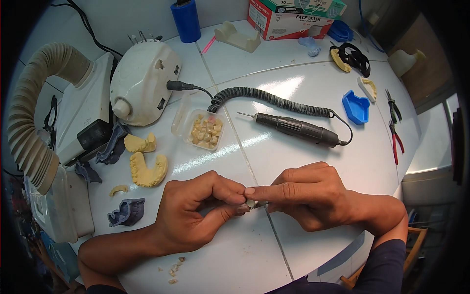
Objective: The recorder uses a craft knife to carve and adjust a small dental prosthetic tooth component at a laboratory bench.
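Note:
My left hand [191,210] and my right hand [311,196] meet above the white table. Between their fingertips is a small whitish piece [251,203], mostly covered, so its exact kind cannot be made out. My left thumb and forefinger pinch it from one side. From the other side my right forefinger presses over its top, with the right thumb hidden beneath. Beyond the hands lies a black rotary handpiece [296,130], its thin bur pointing left and its coiled cord running back. Left of it stands an open clear box [205,131] of yellowish artificial teeth.
At left are yellow plaster dental casts [148,169], grey impression pieces [126,212], a white control unit [144,81] and a ribbed hose [29,115]. At right lie a blue mould [356,108] and red-handled pliers [395,142]. Small tooth-coloured bits [174,269] lie near my left forearm.

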### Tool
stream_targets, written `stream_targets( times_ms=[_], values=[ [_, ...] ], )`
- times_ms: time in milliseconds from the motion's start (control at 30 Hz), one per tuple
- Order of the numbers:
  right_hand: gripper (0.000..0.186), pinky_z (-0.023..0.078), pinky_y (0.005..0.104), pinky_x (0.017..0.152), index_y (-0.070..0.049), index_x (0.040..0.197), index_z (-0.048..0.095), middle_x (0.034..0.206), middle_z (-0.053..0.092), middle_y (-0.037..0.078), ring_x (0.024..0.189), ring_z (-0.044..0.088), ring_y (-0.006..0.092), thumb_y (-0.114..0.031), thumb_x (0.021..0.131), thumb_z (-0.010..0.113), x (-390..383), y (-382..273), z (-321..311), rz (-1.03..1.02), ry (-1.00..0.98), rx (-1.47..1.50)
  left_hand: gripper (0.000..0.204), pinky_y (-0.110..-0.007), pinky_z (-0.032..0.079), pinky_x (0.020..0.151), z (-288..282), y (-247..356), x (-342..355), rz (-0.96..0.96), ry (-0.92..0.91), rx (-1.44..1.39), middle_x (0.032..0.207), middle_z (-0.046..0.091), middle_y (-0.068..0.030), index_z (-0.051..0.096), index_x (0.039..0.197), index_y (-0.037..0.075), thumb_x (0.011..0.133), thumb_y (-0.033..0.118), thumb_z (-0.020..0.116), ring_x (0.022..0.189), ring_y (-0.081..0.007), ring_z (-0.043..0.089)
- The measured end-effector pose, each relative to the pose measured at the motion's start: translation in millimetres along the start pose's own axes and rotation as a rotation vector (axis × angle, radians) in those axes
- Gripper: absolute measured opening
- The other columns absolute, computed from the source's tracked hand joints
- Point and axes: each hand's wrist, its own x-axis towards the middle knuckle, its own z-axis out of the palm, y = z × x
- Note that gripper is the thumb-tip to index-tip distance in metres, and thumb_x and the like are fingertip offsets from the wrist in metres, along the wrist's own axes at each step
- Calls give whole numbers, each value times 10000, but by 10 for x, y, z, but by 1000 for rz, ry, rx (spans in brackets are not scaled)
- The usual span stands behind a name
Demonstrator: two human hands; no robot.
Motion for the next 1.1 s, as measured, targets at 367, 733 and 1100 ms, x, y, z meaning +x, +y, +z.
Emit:
stream_targets(
  times_ms=[367,733,1100],
  values=[
    [540,493,344,549,-116,1316,761,808,673,50,610,643,182,59,806,792,-23,11,13,6,22,77,133,-325,671,839,8,-5,-2,31,-14,13,1086,747,-254,620,982,-59,938,-158,697,945,-223,779],
    [528,547,342,599,-123,1315,762,802,714,77,678,719,205,99,836,735,-1,-54,-13,96,-8,179,144,-302,667,831,46,-23,-18,-13,74,-47,1057,792,-162,689,986,-30,894,-101,774,947,-215,797],
    [530,578,343,655,-99,1314,752,826,737,99,750,761,228,126,839,687,10,-45,-65,108,-69,226,146,-323,666,801,10,-14,-3,61,-35,43,1058,752,-250,623,980,-50,927,-159,705,915,-217,780]
  ],
)
